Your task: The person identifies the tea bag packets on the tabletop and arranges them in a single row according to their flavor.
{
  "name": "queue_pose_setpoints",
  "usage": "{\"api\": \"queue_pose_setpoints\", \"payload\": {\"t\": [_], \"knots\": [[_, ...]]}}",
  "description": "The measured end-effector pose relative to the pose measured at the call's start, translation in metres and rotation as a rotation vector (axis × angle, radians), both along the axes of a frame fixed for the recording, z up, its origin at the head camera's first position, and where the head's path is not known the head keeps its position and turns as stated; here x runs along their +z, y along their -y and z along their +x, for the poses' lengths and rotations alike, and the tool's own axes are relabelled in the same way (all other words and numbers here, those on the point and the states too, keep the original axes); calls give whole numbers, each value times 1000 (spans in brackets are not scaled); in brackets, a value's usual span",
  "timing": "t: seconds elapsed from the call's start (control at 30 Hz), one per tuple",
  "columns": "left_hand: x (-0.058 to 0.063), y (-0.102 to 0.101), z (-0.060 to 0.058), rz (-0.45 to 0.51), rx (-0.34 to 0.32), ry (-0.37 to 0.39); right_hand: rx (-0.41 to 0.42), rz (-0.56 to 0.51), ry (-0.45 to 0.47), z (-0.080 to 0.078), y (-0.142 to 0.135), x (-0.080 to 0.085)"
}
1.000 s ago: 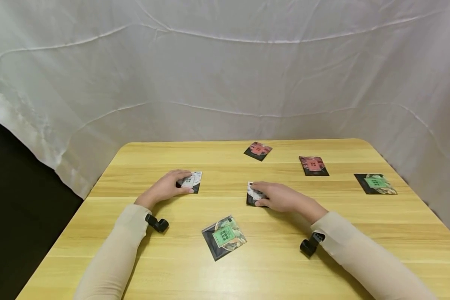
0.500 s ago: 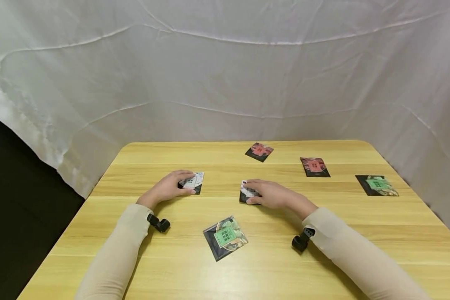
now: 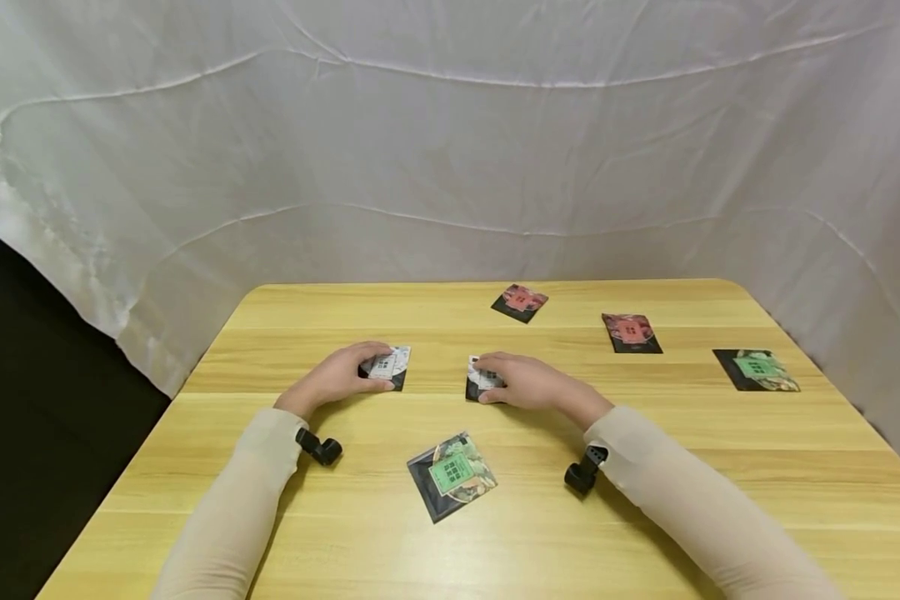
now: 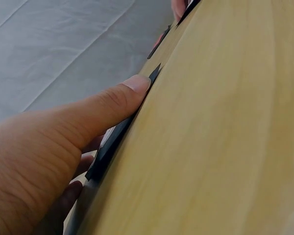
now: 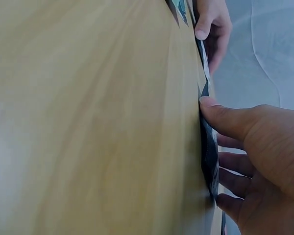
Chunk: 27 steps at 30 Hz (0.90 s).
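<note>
My left hand (image 3: pixel 336 373) holds a flat black packet with a white label (image 3: pixel 385 365) at the table's left middle, thumb along the near edge and fingers over the far side. In the left wrist view the thumb presses on that packet's dark edge (image 4: pixel 116 139), low over the wood. A matching white-labelled packet (image 3: pixel 482 379) is in my right hand (image 3: pixel 532 382), a short gap to the right. The right wrist view shows its dark side (image 5: pixel 209 147) between thumb and fingers. Both packets are partly hidden by the hands.
A green-labelled packet (image 3: pixel 452 476) lies nearest me, in front of the hands. Two red-labelled packets (image 3: pixel 521 302) lie toward the back, and another green-labelled one (image 3: pixel 757 369) at the right. A pale curtain (image 3: pixel 450 167) hangs behind the wooden table (image 3: pixel 307 308).
My right hand has slid left with its white-labelled packet, narrowing the gap to the other one. The left hand and its packet have stayed nearly in place.
</note>
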<state>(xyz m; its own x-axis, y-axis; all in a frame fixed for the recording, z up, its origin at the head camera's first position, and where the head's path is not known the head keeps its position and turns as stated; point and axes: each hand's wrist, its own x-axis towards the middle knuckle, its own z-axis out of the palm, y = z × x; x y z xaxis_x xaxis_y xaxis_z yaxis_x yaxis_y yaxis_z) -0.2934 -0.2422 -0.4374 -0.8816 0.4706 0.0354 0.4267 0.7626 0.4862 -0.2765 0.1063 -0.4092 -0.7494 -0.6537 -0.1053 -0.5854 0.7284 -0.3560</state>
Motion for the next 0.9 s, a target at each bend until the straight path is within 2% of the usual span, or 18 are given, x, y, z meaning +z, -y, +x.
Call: {"api": "queue_pose_setpoints", "payload": {"t": [0.6,0.9], "knots": [[2,-3,1,-17,4,-1,-54,12,7,-14,35,-4],[1,-4,1,-39,7,1,-50,-18,32,-20,45,-5]]}}
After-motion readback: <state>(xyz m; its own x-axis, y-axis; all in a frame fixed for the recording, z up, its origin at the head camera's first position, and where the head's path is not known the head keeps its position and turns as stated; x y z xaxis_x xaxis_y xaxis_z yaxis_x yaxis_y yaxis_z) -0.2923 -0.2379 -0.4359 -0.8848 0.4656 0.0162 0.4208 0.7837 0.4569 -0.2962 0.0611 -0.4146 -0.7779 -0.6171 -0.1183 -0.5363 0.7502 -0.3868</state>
